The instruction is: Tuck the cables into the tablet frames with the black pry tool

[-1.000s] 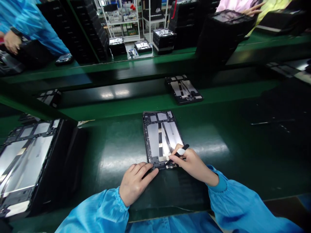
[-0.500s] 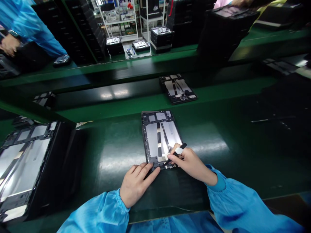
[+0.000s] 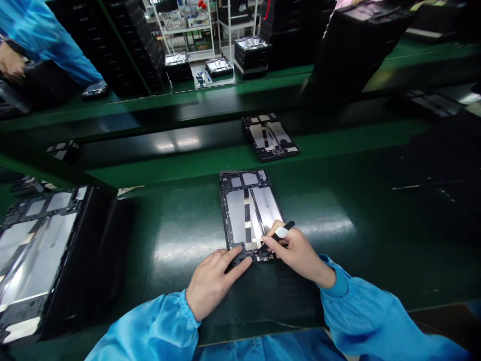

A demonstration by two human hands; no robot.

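Observation:
An opened tablet lies on the green bench in front of me, its silver inside and dark ribbon cables facing up. My left hand rests at its lower left corner, fingers stretched out, with index finger and thumb on the bottom edge. Black tweezers with a white wrap are pinched in my right hand. Their tips point down at the dark strip along the tablet's lower edge, close to my left fingertips. Whether the tips grip anything is too small to tell.
Another opened tablet lies beyond, on the lane behind. At left stands a stack of opened tablets. A raised green ledge carries tall black stacks. A co-worker's blue sleeve shows at upper left.
The far tablet has shifted slightly left. My left index finger has moved a little up and right on the tablet, and the tweezers have shifted slightly right.

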